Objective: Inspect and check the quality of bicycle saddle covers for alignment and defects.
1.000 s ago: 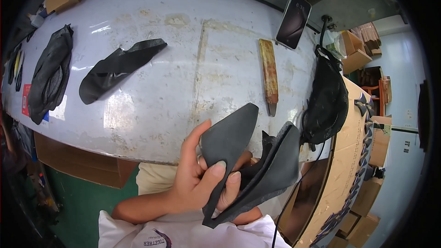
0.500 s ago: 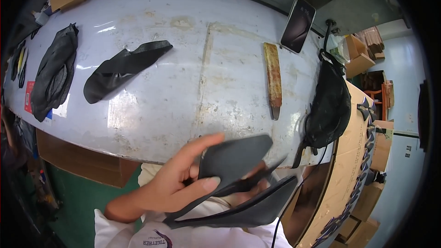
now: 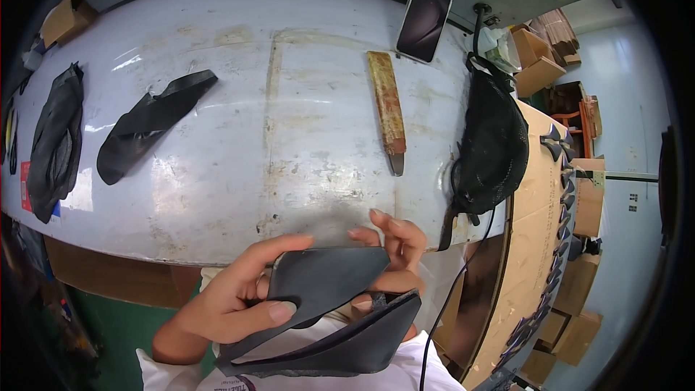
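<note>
In front of me is a smooth black leather-like piece (image 3: 326, 279), folded into two pointed flaps with a gap between them. My left hand (image 3: 235, 293) grips the upper flap's left end, thumb on its face and fingers behind. At the piece's right end is my right hand (image 3: 402, 250). Some of its fingers are raised and bent above the edge, while a fingertip reaches into the gap between the flaps. The lower flap (image 3: 340, 351) hangs beneath, nearer my white shirt. Part of the right hand is hidden behind the piece.
On the worn white table (image 3: 318, 188) lie a rusty flat metal bar (image 3: 387, 105), a phone (image 3: 426, 18), a loose black sheet (image 3: 152, 127) and a stack of black pieces (image 3: 56, 145). A black mesh bag (image 3: 489, 145) rests at the right edge, beside cardboard (image 3: 525, 210) lined with small dark pieces.
The view has shifted right, and the black piece sits lower and further left in it. My right hand, mostly hidden behind the piece before, now shows raised fingers at its right end.
</note>
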### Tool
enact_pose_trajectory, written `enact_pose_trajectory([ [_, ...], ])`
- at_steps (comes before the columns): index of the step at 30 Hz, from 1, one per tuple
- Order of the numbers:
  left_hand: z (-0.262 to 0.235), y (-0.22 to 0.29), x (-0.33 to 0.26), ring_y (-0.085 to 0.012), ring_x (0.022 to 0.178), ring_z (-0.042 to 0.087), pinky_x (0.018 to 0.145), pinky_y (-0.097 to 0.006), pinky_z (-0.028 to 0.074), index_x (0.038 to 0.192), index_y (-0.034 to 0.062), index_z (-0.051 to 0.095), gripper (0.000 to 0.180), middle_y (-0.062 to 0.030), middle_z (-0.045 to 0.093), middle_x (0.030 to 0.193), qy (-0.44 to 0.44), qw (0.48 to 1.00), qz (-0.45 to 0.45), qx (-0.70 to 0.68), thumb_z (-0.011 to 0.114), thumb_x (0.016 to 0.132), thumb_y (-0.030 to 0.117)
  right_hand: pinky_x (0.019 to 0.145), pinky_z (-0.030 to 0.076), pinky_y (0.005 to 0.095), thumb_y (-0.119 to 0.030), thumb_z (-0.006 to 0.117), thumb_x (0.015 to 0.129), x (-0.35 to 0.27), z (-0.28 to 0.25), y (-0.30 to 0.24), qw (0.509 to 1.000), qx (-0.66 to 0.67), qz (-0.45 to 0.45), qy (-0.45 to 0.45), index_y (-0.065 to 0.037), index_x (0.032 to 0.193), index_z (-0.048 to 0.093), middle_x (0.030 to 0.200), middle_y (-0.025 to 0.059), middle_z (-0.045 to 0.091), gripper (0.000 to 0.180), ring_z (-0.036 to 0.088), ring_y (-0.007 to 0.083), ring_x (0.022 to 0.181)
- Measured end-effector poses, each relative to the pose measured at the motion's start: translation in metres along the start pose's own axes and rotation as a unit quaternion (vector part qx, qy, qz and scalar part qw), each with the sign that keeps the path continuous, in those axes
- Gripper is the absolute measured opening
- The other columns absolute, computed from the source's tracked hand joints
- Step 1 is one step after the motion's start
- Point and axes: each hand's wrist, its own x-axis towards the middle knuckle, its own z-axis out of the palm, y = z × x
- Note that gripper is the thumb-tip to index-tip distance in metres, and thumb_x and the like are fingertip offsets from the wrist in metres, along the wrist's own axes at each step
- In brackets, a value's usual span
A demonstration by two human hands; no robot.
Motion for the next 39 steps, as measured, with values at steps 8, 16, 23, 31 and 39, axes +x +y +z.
enact_pose_trajectory([
  [8, -0.002, 0.039, 0.009, -0.0178, 0.093, 0.067, 0.076, -0.026, 0.051, 0.146, 0.0003, 0.034, 0.09, -0.0144, 0.064, 0.111, -0.017, 0.922, -0.13, 0.363, 0.084, 0.071, 0.01, 0.086, 0.059, 0.0377, 0.008, 0.08, 0.071, -0.014, -0.013, -0.001, 0.996, -0.023, -0.053, -0.061, -0.001, 0.091, 0.065, 0.124, 0.0182, 0.052, 0.027, 0.062, 0.0357, 0.112],
  [16, 0.005, 0.036, 0.017, -0.0288, 0.086, 0.063, 0.07, -0.034, 0.053, 0.131, 0.0018, 0.056, 0.073, -0.0126, 0.065, 0.102, -0.013, 0.819, 0.22, 0.529, 0.085, 0.066, 0.021, 0.089, 0.056, 0.0474, 0.001, 0.08, 0.066, -0.018, -0.009, -0.013, 0.969, -0.094, -0.086, -0.214, 0.001, 0.092, 0.069, 0.122, 0.0143, 0.056, 0.029, 0.061, 0.0392, 0.112],
  [23, 0.001, 0.026, 0.012, -0.0196, 0.069, 0.053, 0.056, -0.029, 0.047, 0.108, 0.0075, 0.072, 0.047, -0.0033, 0.064, 0.096, 0.003, 0.724, 0.306, 0.619, 0.08, 0.067, 0.029, 0.099, 0.044, 0.049, -0.025, 0.081, 0.075, -0.015, -0.019, -0.013, 0.937, -0.256, -0.169, -0.167, -0.016, 0.084, 0.072, 0.121, 0.0064, 0.055, 0.016, 0.05, 0.0325, 0.12],
  [31, -0.002, 0.022, 0.011, -0.0166, 0.064, 0.05, 0.05, -0.025, 0.043, 0.102, 0.01, 0.074, 0.041, 0.0001, 0.063, 0.092, 0.007, 0.71, 0.333, 0.62, 0.08, 0.068, 0.033, 0.092, 0.048, 0.0473, -0.028, 0.084, 0.074, -0.013, -0.007, -0.006, 0.963, -0.17, -0.159, -0.137, -0.015, 0.074, 0.068, 0.111, 0.0079, 0.052, 0.021, 0.053, 0.0308, 0.113],
  [39, 0.013, 0.017, 0.009, -0.0224, 0.074, 0.056, 0.061, -0.031, 0.048, 0.121, -0.001, 0.063, 0.056, -0.0117, 0.063, 0.105, 0.028, 0.73, 0.309, 0.608, 0.081, 0.073, 0.021, 0.103, 0.041, 0.052, -0.036, 0.084, 0.076, -0.012, -0.001, 0.012, 0.993, -0.042, -0.047, -0.095, -0.01, 0.118, 0.053, 0.13, 0.022, 0.047, 0.058, 0.049, 0.0383, 0.124],
])
